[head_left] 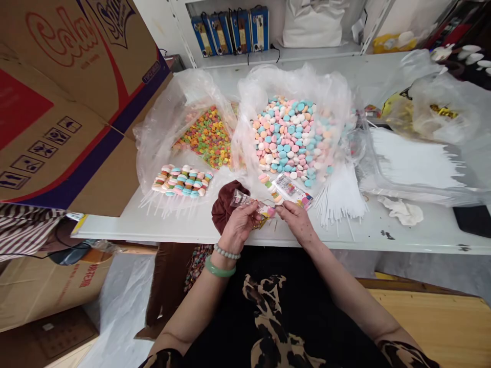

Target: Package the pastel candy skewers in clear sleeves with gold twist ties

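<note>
My left hand (245, 219) is closed on a small clear printed plastic bag (241, 198), held low over the table's front edge. My right hand (297, 219) is pinched close beside it, at the lower end of a candy skewer (270, 188) of pastel and green pieces. Whether the fingers grip the candy or its stick is hard to make out. Behind the right hand lies a stack of printed bags (293, 189). A brown cloth (230, 202) sits beside my left hand, and gold twist ties (261, 223) show below the fingers.
Finished candy skewers (182, 180) lie at the left. Behind are open bags of ring-shaped candies (207, 135) and pastel candies (287, 135). White sticks (341, 197) fan out at right, near a tray of more sticks (416, 158). A big carton (76, 102) stands left.
</note>
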Motion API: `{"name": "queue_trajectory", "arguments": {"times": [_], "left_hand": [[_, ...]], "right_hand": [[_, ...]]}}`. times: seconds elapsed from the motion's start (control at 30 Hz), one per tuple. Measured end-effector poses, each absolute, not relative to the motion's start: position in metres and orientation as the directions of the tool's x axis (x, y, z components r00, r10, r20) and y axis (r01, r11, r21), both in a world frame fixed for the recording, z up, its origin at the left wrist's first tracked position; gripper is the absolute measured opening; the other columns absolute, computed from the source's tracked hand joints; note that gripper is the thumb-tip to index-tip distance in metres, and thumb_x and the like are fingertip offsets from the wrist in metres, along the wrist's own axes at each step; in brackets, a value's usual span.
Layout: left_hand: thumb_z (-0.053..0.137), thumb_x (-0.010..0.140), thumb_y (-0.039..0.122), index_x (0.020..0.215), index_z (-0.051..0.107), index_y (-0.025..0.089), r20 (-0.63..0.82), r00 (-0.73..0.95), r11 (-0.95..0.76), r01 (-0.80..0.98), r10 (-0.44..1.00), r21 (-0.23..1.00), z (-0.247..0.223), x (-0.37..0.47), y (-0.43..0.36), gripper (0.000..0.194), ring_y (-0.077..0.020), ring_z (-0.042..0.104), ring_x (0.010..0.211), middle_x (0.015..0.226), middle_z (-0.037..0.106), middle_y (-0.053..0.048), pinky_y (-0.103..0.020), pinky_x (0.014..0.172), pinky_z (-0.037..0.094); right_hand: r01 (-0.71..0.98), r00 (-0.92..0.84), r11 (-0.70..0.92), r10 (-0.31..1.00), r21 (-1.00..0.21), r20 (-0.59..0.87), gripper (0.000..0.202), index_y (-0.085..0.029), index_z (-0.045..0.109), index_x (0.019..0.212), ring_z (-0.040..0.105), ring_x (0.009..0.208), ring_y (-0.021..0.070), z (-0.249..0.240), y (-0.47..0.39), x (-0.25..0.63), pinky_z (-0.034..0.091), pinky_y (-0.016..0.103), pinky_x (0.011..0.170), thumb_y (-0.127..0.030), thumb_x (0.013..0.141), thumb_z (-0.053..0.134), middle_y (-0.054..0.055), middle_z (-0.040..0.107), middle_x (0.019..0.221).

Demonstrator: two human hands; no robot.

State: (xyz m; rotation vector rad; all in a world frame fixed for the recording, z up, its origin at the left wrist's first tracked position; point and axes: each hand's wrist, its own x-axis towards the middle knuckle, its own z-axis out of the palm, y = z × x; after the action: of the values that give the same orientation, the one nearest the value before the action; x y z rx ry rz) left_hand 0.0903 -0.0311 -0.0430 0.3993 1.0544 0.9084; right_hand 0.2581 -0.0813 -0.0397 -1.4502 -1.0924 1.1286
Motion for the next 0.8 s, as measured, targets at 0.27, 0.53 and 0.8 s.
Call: {"name": "queue_trajectory", "arguments": {"times": [0.27, 0.53, 0.8], "left_hand": [[0.063, 0.087, 0.018, 0.078, 0.062, 0.015, -0.681, 0.094, 0.552, -0.670, 0.727, 0.497, -0.037, 0.072, -0.012, 0.009, -0.0147, 0.065, 0.060, 0.068, 0.068, -0.003, -0.026, 0.059, 0.052], [0.047, 0.095, 0.013, 0.079, 0.060, 0.014, -0.647, 0.060, 0.445, -0.774, 0.760, 0.451, -0.029, 0.071, -0.012, 0.020, -0.0134, 0.067, 0.071, 0.076, 0.069, -0.005, -0.026, 0.066, 0.055], [0.045, 0.096, 0.015, 0.083, 0.062, 0.013, -0.670, 0.077, 0.470, -0.771, 0.739, 0.429, -0.029, 0.070, -0.012, 0.021, -0.0161, 0.069, 0.076, 0.079, 0.070, -0.007, -0.028, 0.068, 0.057]], "right_hand": [[0.257, 0.279, -0.079, 0.960, -0.963, -0.004, 0.023, -0.020, 0.068, 0.083, 0.055, 0.066, 0.0167, -0.041, -0.113, 0.271, 0.043, 0.029, 0.067, -0.037, 0.084, 0.054, 0.000, 0.058, 0.066], [0.370, 0.219, 0.016, 0.970, -0.929, 0.104, 0.021, -0.021, 0.067, 0.085, 0.056, 0.065, 0.0152, -0.039, -0.120, 0.258, 0.043, 0.027, 0.066, -0.033, 0.089, 0.051, -0.001, 0.058, 0.066], [0.477, 0.187, 0.021, 0.974, -0.879, 0.125, 0.021, -0.022, 0.068, 0.087, 0.059, 0.066, 0.0158, -0.050, -0.122, 0.254, 0.045, 0.027, 0.066, -0.032, 0.091, 0.049, -0.001, 0.062, 0.069]]}}
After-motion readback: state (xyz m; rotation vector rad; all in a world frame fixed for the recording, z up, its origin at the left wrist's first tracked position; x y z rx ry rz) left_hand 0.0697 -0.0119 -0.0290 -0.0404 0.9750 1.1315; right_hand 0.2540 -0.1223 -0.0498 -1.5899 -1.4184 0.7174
